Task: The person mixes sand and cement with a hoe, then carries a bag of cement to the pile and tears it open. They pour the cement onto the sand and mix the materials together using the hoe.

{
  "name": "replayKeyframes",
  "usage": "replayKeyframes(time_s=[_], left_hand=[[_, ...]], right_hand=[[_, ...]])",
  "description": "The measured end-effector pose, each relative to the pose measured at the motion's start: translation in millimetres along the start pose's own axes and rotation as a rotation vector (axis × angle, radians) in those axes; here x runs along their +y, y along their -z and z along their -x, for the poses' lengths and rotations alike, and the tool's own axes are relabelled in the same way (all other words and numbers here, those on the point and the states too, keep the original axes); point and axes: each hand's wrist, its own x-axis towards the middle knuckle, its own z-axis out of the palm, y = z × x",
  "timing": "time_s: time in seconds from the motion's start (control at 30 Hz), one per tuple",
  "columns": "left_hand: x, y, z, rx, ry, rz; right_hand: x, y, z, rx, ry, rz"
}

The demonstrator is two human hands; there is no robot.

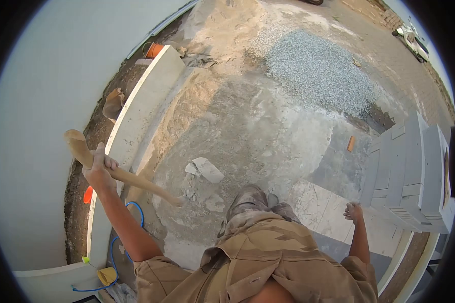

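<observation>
**Left hand [100,171] grips a wooden handle [145,185] over dusty ground [247,131]**

The left hand is closed around the pale handle, just below its thick, curved upper end. The handle slants down toward the middle of the scene; what its lower end joins cannot be made out. A whitish chunk [208,170] lies on the ground near that lower end.

The right hand [354,211] hangs apart from the handle, above pale floor tiles [326,208], its fingers partly curled; how fully they are closed cannot be told.

On the left, a low wall [145,83] runs from near to far, with an orange bucket [154,50] by its far end. Near left, a blue hose [142,216] curves beside a yellow container [106,275]. A grey gravel heap [316,68] lies far right, next to sand [225,22]. An orange-brown block [351,143] lies right of the middle, near a grey structure [400,169].
</observation>
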Motion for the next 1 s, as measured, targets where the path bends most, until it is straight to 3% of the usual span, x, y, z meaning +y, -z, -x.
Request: replayKeyframes(time_s=[0.13, 0.23, 0.37, 0.43, 0.47, 0.53, 0.63, 0.73, 0.9, 0.93, 1.0], left_hand=[[-32, -109, -48, 0.041, -0.005, 0.014], [-68, -177, -80, 0.057, 0.017, -0.047], [-119, -279, -133, 0.086, 0.103, -0.177], [-139, -324, -148, 0.072, 0.131, -0.197], [-150, -345, -158, 0.077, 0.151, -0.220], [-166, -378, -182, 0.118, 0.184, -0.218], [-183, -408, -231, 0.213, 0.232, -0.164], [-179, -427, -285, 0.274, 0.278, -0.091], [-209, -449, -401, 0.387, 0.257, 0.133], [-217, -455, -420, 0.424, 0.255, 0.129], [-234, -464, -450, 0.526, 0.245, 0.139]], right_hand=[[-247, -48, -88, -0.062, 0.392, 0.122], [-422, -143, -82, -0.237, 0.718, 0.205], [-565, -299, -65, -0.603, 0.977, 0.280], [-608, -378, -48, -0.922, 1.059, 0.308], [-622, -417, -45, -0.962, 1.203, 0.317], [-629, -497, -54, -0.814, 1.467, 0.364], [-669, -555, -50, -0.929, 1.249, 0.250], [-727, -599, -74, -0.960, 1.165, 0.297], [-852, -651, -119, -1.235, 1.333, 0.387], [-867, -666, -131, -1.247, 1.373, 0.389], [-873, -704, -145, -0.961, 1.577, 0.290]])
